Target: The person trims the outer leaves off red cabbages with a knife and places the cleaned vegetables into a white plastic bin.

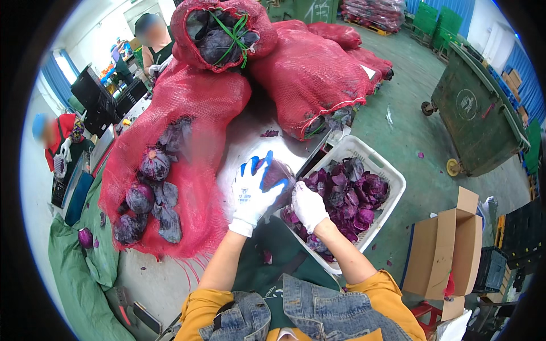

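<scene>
My left hand (252, 189), in a white glove with blue-coated fingers, is spread over a red cabbage (279, 172) and holds it against the metal table (239, 145). My right hand (308, 204), in a white glove, is curled at the cabbage's right side. Whether its fingers pinch a leaf or a tool is hidden. Just right of that hand, a white plastic crate (394, 174) holds loose purple cabbage leaves (341, 187). To the left lies an open red mesh sack (196, 213), with several whole red cabbages (140, 198) at its mouth.
More filled red mesh sacks (315, 76) are piled at the back. A green wheeled bin (473, 115) and an open cardboard box (439, 251) stand on the right. Two people (64, 145) work at the left. Green cloth (72, 264) hangs along the table's left side.
</scene>
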Motion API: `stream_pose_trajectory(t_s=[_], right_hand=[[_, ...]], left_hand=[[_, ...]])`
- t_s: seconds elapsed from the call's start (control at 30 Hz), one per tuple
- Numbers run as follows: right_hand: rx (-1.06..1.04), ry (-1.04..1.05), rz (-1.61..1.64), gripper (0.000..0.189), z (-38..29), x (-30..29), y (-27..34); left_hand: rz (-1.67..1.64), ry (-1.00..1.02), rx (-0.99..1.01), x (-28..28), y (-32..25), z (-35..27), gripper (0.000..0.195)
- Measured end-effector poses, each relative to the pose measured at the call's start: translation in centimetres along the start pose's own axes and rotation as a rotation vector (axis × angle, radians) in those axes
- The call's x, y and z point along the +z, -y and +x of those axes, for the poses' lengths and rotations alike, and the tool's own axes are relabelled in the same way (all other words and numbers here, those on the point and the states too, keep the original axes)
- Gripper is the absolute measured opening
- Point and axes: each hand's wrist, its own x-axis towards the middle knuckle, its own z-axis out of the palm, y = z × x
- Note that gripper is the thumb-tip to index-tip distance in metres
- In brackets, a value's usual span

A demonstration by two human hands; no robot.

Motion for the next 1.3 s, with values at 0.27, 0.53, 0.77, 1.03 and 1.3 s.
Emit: stream_pose_trajectory(t_s=[0.27, 0.53, 0.77, 1.03, 1.3], right_hand=[[0.136, 0.039, -0.036, 0.016, -1.4, 0.0, -0.5], [0.069, -0.145, -0.053, 0.013, 0.2, 3.3, -1.5], [0.27, 0.065, -0.003, 0.015, 2.5, 2.1, -2.3], [0.027, -0.082, -0.062, 0.019, 3.6, 4.1, -1.9], [0.31, 0.089, 0.036, 0.017, 3.4, 4.5, -4.5]], left_hand=[[0.209, -0.086, 0.06, 1.7, -2.0, -1.8, 0.066], [-0.194, -0.013, -0.067, 1.2, 1.2, 1.6, 0.058], [0.084, 0.057, -0.132, 2.4, -0.3, 3.6, 0.057], [-0.334, 0.152, -0.23, 2.1, 5.0, 6.0, 0.053], [0.341, 0.071, -0.1, 3.5, -2.8, 5.3, 0.05]])
